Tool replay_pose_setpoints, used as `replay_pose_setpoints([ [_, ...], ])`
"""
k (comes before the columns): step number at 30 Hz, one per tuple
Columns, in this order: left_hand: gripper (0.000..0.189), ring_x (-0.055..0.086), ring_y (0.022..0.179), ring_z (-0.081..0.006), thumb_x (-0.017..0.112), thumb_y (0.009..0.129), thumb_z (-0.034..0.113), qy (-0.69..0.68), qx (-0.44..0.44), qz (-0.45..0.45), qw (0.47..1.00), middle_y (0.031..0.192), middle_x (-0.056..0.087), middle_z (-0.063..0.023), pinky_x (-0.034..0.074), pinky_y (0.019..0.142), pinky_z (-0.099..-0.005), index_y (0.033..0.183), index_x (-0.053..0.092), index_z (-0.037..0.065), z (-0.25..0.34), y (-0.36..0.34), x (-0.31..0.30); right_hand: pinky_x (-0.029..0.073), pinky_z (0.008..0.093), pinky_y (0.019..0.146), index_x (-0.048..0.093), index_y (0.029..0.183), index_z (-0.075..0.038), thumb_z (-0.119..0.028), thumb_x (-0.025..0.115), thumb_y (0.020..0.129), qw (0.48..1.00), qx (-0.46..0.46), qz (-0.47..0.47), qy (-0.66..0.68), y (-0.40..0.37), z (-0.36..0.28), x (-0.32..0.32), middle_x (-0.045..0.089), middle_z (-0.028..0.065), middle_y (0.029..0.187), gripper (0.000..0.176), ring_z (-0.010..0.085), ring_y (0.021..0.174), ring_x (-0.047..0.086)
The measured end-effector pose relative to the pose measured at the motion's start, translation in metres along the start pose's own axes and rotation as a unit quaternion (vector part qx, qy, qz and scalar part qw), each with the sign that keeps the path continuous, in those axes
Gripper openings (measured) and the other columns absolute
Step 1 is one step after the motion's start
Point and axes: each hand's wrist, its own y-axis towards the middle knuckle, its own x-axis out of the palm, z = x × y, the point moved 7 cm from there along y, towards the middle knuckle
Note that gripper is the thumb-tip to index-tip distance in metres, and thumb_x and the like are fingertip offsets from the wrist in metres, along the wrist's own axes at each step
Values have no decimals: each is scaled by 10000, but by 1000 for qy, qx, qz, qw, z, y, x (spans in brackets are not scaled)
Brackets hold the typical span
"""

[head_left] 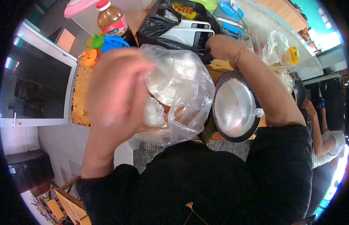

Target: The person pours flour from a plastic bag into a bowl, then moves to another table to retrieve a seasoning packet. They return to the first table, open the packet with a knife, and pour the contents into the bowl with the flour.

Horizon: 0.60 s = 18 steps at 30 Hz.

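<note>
My left hand is raised close to the camera, smeared by motion, in front of the left part of a clear plastic bag. White contents show inside the bag. Whether its fingers hold anything is not clear. My right hand is at the right edge of a white device with a dark panel, which lies in a black plastic bag. Its fingertips are hidden or too small to make out. Below my right forearm a metal bowl sits in a black pan.
A brown bottle with a red cap stands at the back left, beside orange, green and blue lids. Blue-lidded containers are at the back. Plastic bags lie at right. Another person stands far right.
</note>
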Motion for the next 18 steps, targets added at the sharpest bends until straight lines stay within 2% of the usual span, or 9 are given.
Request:
replay_pose_setpoints([
  [2,145,580,916,-337,567,794,-31,-8,73,-73,995,940,601,-148,472,786,-401,936,592,-10,-2,23,51,515,436,799,707,912,-25,-144,520,782,1000,-23,-16,2,-2,-15,16,676,206,943,257,358,901,655],
  [4,148,575,937,-350,557,826,2,-45,106,-111,987,972,608,-174,466,819,-407,971,578,-19,-17,34,100,519,434,801,706,916,-7,-156,495,799,999,-26,-32,19,-3,-30,23,678,205,969,284,351,917,661],
  [7,189,563,954,-389,575,837,80,23,36,-247,968,978,606,-195,459,810,-437,997,565,-18,-45,26,155,513,431,811,708,940,-18,-159,473,801,996,-9,-60,57,2,-40,30,675,192,1013,307,340,950,655],
  [10,261,559,963,-401,601,828,159,59,-67,-335,938,977,598,-219,450,824,-461,1019,558,-14,-60,13,174,498,410,843,698,993,-14,-153,480,787,992,-14,-91,86,6,-44,27,661,182,1079,330,328,1008,637],
  [14,291,560,961,-408,621,813,192,43,-79,-328,941,967,589,-236,449,830,-466,1006,552,-15,-59,10,169,495,399,832,688,1023,1,-147,493,776,982,-91,-153,69,12,-53,50,668,182,1066,348,322,972,646],
  [17,303,559,966,-412,623,813,184,19,-66,-320,945,958,583,-243,451,833,-461,1018,542,-23,-63,8,169,498,399,822,701,981,4,-126,513,762,982,-58,-144,110,16,-49,57,675,193,1029,317,323,958,650],
  [18,313,558,970,-413,625,813,184,15,-62,-331,942,957,581,-245,451,837,-459,1028,537,-25,-63,9,168,498,409,829,715,914,-5,-96,520,756,982,-57,-141,109,15,-50,50,673,214,999,267,339,957,648],
])
